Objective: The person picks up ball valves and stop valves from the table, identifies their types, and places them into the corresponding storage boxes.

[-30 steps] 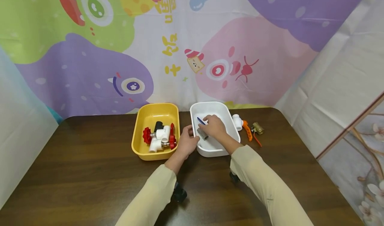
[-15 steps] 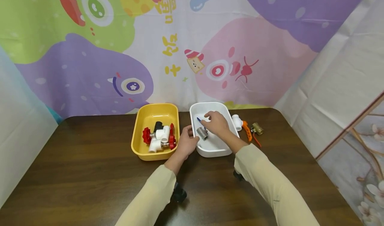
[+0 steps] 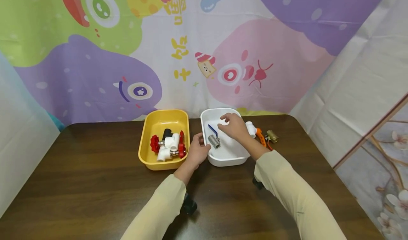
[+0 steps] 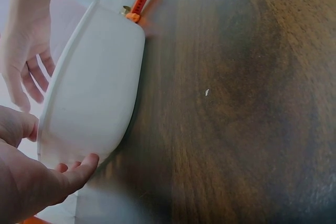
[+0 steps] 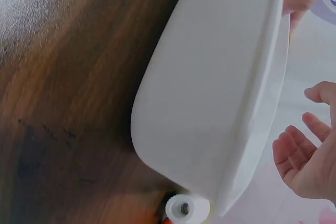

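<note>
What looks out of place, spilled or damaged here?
The backdrop looks odd: its cartoon faces lie sideways. The left wrist view shows a white fleck on the brown table, perhaps a crumb or chip. No spill is visible.

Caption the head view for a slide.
Left hand holds a white rectangular plastic tray containing a blue-handled silver metal valve; the right hand hovers above.

Blue-handled valve point(image 3: 214, 141) in white tray point(image 3: 228, 150)

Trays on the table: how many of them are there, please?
2: the yellow tray on the left, and the white tray, held by the left hand, on the right.
</note>
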`<state>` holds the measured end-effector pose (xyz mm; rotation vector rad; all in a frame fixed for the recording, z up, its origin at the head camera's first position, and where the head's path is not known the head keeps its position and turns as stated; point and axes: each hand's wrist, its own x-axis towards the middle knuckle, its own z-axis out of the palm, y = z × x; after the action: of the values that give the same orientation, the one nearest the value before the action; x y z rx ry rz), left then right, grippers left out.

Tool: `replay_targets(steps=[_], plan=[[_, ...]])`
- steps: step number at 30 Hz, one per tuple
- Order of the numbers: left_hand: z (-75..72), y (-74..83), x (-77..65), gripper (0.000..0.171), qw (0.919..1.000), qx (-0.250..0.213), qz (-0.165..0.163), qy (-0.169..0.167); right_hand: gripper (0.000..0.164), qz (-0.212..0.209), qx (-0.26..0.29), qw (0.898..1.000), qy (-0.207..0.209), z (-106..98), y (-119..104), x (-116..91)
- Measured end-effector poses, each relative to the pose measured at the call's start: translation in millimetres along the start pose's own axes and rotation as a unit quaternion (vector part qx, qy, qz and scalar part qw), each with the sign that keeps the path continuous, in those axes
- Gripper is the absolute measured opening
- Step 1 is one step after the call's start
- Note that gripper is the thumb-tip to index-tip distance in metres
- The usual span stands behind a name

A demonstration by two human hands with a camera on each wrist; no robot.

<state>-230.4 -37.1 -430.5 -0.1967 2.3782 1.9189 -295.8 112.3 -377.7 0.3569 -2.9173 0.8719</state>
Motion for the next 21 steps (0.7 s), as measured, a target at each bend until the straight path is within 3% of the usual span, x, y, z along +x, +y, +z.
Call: replay_targets(steps=[8, 21], plan=[[0.5, -1.5, 1.0, 0.055, 1.0, 0.004, 0.005, 0.002, 0.038, -0.004, -0.004, 1.0, 0.001, -10, 6, -1], [0.2, 0.3, -1.6, 0.054, 1.0, 0.003, 0.009, 0.003, 0.041, 0.028, 0.007, 1.0, 0.006, -26, 17, -3]])
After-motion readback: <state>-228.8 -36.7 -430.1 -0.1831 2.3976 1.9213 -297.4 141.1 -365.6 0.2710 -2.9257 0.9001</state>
